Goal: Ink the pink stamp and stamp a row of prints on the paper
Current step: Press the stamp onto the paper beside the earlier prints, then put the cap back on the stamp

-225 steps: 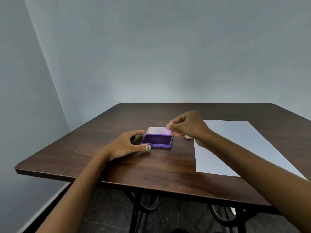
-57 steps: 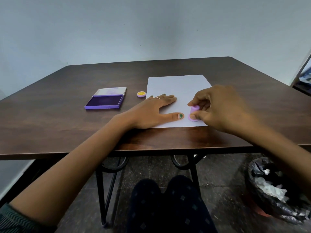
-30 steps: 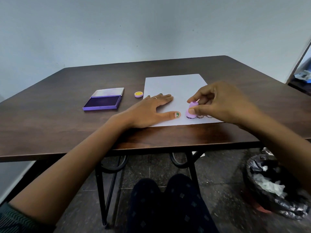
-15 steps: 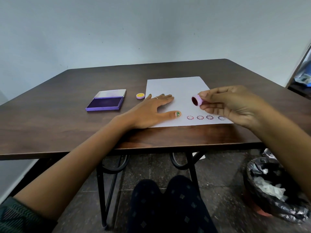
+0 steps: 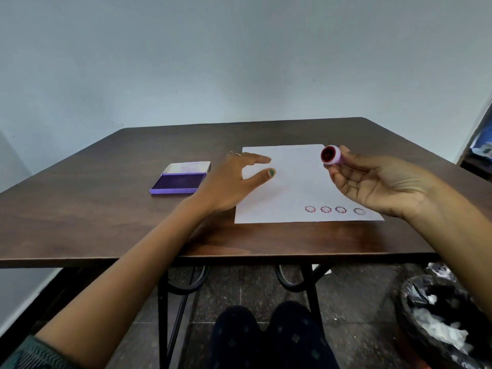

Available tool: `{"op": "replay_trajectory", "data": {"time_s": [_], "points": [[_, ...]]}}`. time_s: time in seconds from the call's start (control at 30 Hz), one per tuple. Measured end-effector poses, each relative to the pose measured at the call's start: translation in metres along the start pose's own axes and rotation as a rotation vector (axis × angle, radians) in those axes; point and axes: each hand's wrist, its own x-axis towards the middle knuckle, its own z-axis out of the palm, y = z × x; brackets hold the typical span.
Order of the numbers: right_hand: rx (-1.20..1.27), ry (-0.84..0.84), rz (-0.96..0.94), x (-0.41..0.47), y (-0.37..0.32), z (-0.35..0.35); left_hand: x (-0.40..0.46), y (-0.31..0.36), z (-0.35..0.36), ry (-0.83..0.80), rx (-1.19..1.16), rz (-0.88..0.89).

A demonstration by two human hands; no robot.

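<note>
My right hand (image 5: 372,182) holds the pink stamp (image 5: 331,155) in its fingertips, raised above the paper with the inked round face turned toward me. The white paper (image 5: 292,187) lies on the dark wooden table (image 5: 106,214). A row of several round prints (image 5: 334,210) runs along the paper's near right edge; the rightmost one is fainter. My left hand (image 5: 231,182) hovers over the paper's left edge, fingers spread, holding nothing. The purple ink pad (image 5: 179,181) lies open to the left of the paper.
A bin lined with a black bag (image 5: 442,323) stands on the floor at the lower right. My knees (image 5: 269,339) show under the table's near edge. The small yellow cap seen earlier is hidden behind my left hand.
My right hand lifted the stamp off the paper and turned its face up toward me, uncovering the row of prints. My left hand rose from lying flat on the paper.
</note>
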Motion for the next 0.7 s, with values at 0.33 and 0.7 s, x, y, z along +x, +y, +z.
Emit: {"op": "replay_trajectory", "data": {"time_s": [0.33, 0.7], "points": [[0.212, -0.023, 0.035, 0.014, 0.005, 0.024, 0.020, -0.053, -0.042, 0.050, 0.120, -0.235], [0.219, 0.006, 0.028, 0.026, 0.010, 0.031, 0.033, -0.058, -0.038, -0.140, 0.161, -0.220]]}}
